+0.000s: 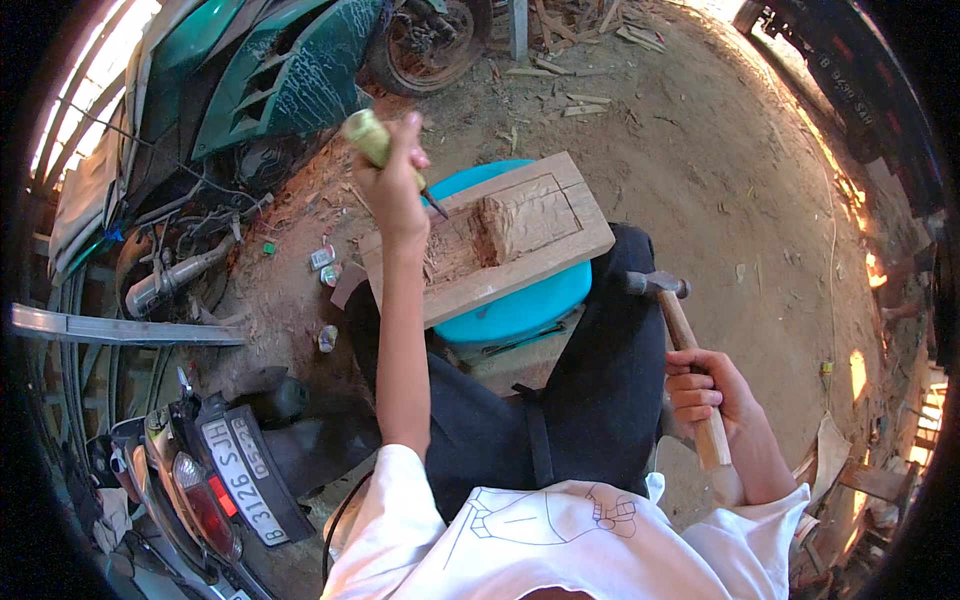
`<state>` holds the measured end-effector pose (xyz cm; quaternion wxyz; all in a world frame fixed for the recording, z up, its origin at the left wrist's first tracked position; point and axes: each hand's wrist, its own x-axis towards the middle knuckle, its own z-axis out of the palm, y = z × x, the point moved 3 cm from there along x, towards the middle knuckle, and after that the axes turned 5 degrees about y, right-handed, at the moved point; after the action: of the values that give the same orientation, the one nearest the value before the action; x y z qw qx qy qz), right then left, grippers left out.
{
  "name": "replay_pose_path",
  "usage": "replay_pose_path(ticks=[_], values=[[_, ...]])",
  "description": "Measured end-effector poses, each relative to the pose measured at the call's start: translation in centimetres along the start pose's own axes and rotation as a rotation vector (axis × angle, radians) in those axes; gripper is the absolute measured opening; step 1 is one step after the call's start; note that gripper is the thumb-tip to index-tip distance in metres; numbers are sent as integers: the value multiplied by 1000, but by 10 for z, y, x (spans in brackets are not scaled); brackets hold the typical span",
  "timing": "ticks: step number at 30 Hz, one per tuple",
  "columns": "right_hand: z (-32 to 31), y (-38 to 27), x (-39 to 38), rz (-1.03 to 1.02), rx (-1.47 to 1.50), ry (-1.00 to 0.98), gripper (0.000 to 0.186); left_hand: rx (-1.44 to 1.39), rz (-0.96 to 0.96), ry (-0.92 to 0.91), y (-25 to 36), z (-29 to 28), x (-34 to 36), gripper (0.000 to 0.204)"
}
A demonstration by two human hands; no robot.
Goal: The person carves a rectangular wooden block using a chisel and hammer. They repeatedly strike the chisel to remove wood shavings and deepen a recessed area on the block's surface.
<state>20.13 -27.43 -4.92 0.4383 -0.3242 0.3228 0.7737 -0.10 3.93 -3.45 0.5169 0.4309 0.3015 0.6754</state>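
My left hand [396, 195] is closed around a chisel with a yellowish-green handle [366, 136]. Its dark blade points down toward the hollowed left part of a thick wooden board [590, 238]; whether the tip touches the wood I cannot tell. Pencil lines mark a rectangle on the board, and a rough raised block of wood stands within it. Under the board is a round turquoise stool [530, 308], between my knees. My right hand [708, 388] grips a hammer [678, 322] midway along its wooden handle, its metal head beside my right thigh, away from the chisel.
Close on the left stand a parked motorcycle [215, 470] and green fairing panels [290, 85]. A metal bar [130, 328] juts in from the left. Crushed cans [322, 257] lie on the dirt floor [740, 190]. Wood scraps [585, 105] are scattered at the back.
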Motion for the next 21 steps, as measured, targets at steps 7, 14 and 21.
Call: replay_pose_path(ticks=[7, 14, 21], values=[[3, 1, -1, 3, 82, 53, 29, -6, -42, -196, 33, -21, 4, 20], [4, 4, 2, 26, 137, -5, 26, -129, -59, -221, 34, -40, 10, 19], [3, 2, 0, 24, 181, 17, 25, -97, -38, -295, 45, -51, 12, 30]])
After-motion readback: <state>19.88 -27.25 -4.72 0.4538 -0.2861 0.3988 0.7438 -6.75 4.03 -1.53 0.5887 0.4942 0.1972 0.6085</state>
